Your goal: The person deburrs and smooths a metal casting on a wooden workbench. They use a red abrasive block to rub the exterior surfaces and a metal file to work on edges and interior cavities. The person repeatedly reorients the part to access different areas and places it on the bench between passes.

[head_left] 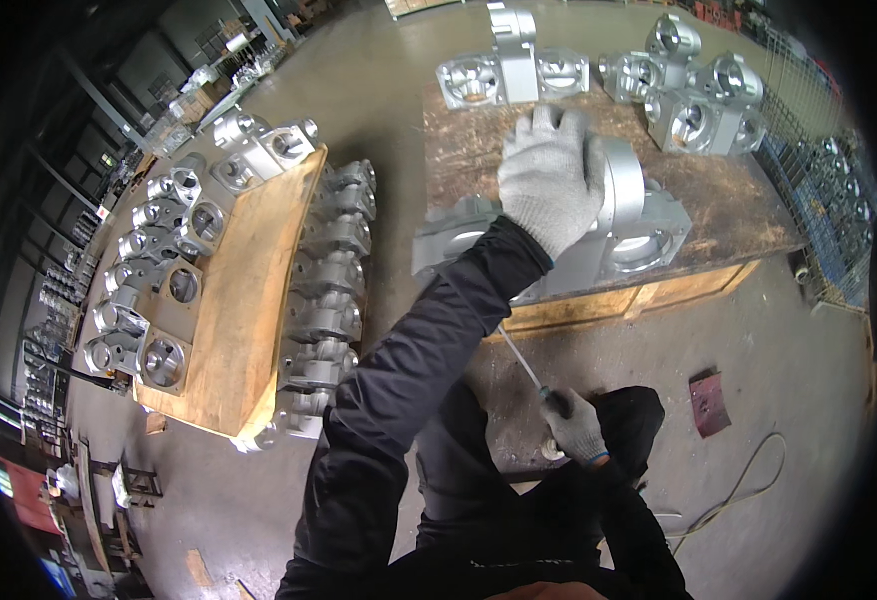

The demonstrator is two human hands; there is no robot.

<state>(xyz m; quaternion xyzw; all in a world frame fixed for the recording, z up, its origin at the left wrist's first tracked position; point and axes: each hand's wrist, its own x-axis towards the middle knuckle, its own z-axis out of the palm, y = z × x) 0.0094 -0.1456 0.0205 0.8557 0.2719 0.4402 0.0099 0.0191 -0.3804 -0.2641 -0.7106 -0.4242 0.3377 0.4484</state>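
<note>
My left hand (551, 180), in a grey knit glove, lies over the upper part of a silvery metal casting (622, 195) on a wooden bench. Its fingers bend round the casting's raised round section, and my black sleeve hides part of the casting's left side. Lower down, near my knees, my right hand (576, 430), also gloved, is closed round the dark handle of a hand tool with a long thin metal shaft (522, 357). That shaft slants up and left toward the bench's front edge; its tip is hard to make out there.
More castings (514, 75) stand along the bench's (739, 205) far side. On the left, a wooden board (249, 290) carries several castings, with another row beside it. A wire-mesh cage (809, 110) is at right. A reddish sheet (711, 404) and a cable (729, 510) lie on the floor.
</note>
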